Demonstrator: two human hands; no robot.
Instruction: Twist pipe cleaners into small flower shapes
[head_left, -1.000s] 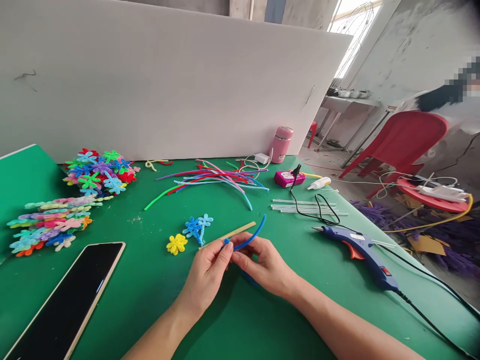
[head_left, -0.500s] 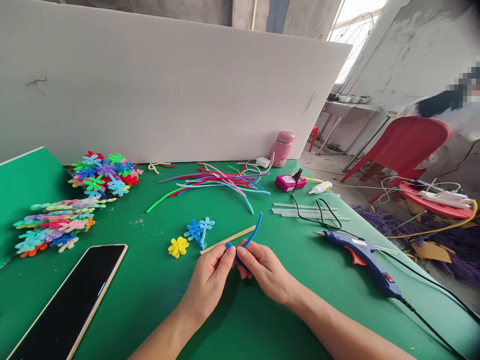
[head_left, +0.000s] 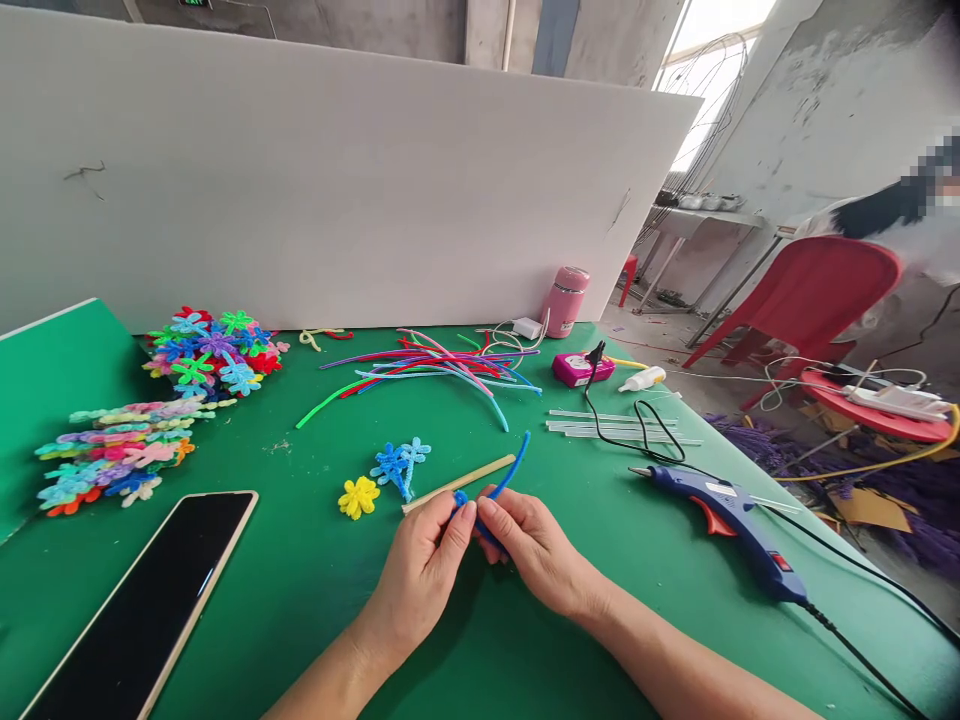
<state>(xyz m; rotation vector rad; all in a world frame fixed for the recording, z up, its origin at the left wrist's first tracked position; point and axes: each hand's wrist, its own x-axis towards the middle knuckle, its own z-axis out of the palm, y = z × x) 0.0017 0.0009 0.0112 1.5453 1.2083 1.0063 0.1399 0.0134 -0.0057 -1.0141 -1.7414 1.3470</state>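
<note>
A blue pipe cleaner is pinched between my two hands over the green table. My left hand is closed on its bent, bunched end, which shows just above the fingertips. Closed on the same pipe cleaner, my right hand lets the straight free end stick up and to the right. The fingers hide much of the bent part. Just beyond my hands lies a flat wooden stick. To its left are blue pipe-cleaner flowers and a yellow flower.
Loose pipe cleaners lie across the back. A glue gun with its cable and clear glue sticks are at right. At left are a phone and piled colourful flowers. A pink bottle stands by the white board.
The view has shifted slightly, so things sit a little lower in it. My hands keep hold of the blue pipe cleaner with barely any change of grip.
</note>
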